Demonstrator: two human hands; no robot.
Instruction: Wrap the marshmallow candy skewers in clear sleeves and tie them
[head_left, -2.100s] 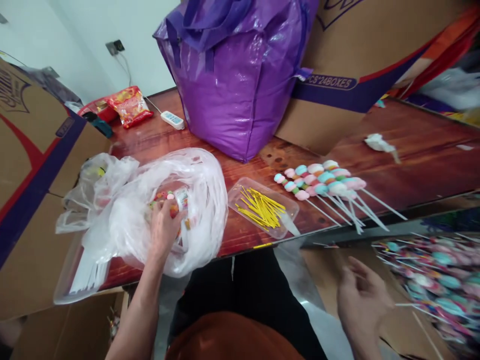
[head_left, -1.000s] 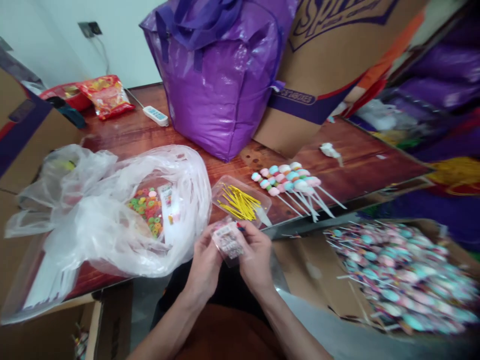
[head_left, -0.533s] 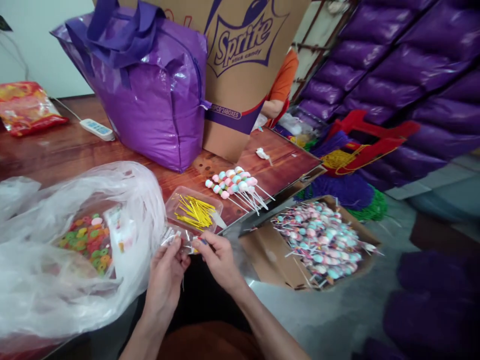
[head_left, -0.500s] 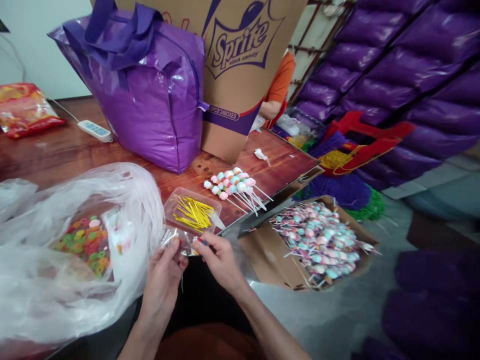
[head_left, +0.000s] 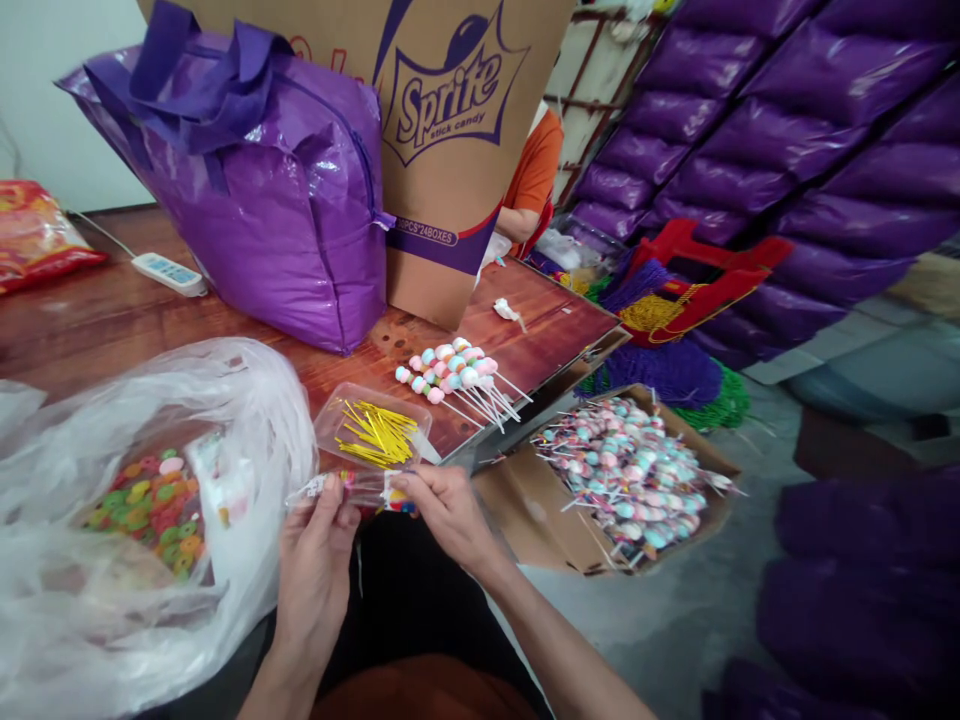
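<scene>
A small clear plastic bag (head_left: pixel 366 491) with bright coloured print is stretched between my hands at the table's front edge. My left hand (head_left: pixel 321 545) pinches one end of it between thumb and fingers. My right hand (head_left: pixel 454 515) grips the other end. Whether anything lies inside the bag is too small to tell. Just beyond my hands, yellow twist ties (head_left: pixel 379 432) fill a clear plastic tray (head_left: pixel 324 428). To the right of the tray lies a pile of marshmallow sticks (head_left: pixel 457 372) in pink, white and blue, their white sticks pointing toward the table's edge.
On the left, a large white plastic sack (head_left: pixel 255 400) holds ring-shaped gummies (head_left: pixel 154 505). A cardboard box (head_left: pixel 525 500) at right is heaped with wrapped marshmallow sticks (head_left: pixel 637 480). Behind stand a purple bag (head_left: pixel 262 220) and a Sprite carton (head_left: pixel 442 190). A person in orange (head_left: pixel 536 165) sits beyond.
My hands have moved a little farther apart, and the bag now spans straighter between them. The whole scene has shifted slightly left in view.
</scene>
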